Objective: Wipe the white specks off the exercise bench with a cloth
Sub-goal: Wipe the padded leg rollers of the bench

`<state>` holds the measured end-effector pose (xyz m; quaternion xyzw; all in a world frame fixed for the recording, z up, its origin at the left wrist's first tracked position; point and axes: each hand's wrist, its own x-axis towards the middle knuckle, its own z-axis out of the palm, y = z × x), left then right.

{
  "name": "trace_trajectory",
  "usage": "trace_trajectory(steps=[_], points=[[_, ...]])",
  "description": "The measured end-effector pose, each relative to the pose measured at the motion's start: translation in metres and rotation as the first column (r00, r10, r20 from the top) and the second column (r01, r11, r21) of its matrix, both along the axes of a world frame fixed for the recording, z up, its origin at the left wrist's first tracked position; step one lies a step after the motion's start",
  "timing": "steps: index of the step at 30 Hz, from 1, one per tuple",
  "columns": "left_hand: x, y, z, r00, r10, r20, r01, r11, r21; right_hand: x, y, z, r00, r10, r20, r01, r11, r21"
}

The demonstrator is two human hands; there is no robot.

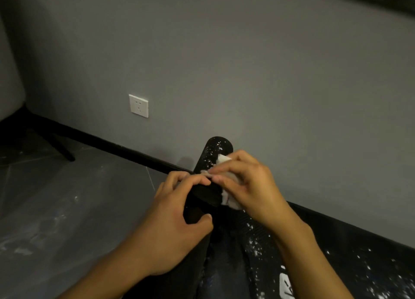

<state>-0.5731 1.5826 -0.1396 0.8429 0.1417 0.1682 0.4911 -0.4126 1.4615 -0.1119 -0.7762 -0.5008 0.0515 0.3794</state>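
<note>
A black foam roller of the exercise bench (215,150) sticks up at centre, dotted with white specks on its far end. My right hand (251,186) grips a white cloth (229,199) and presses it against the roller's right side. My left hand (177,222) curls round the roller's near part, thumb below, fingertips meeting the right hand's on top. More of the black bench (336,260) runs to the lower right, heavily speckled with white.
A grey wall with a white socket (138,105) stands behind, with a black skirting board (107,143) along its foot. Grey floor tiles (67,197) at left carry pale smudges. A dark furniture leg (60,148) stands at far left.
</note>
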Motion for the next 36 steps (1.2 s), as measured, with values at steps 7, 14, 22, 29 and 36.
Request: trace_trajectory(steps=[7,14,22,29,36], points=[[0.0,-0.005,-0.001,0.999,0.044,0.002,-0.044,0.999,-0.01,0.061,0.05,-0.014,0.952,-0.256,0.166,0.252,0.967,0.043],[0.002,-0.009,0.004,0.998,0.059,-0.001,-0.059,0.998,-0.015,0.042,0.019,-0.013,0.984,0.03,0.174,-0.045,0.995,0.084],[0.002,-0.007,0.006,0.999,0.051,0.009,-0.05,0.997,-0.055,0.056,0.048,-0.004,0.955,-0.032,0.295,0.04,0.999,-0.02],[0.004,-0.006,0.005,0.999,0.047,0.02,-0.046,0.996,-0.076,0.032,0.023,0.004,0.981,0.025,-0.192,-0.006,0.995,0.101],[0.001,-0.003,0.004,1.0,0.026,0.003,-0.025,0.997,-0.077,0.04,0.008,-0.006,0.989,-0.077,0.125,0.088,0.993,-0.082]])
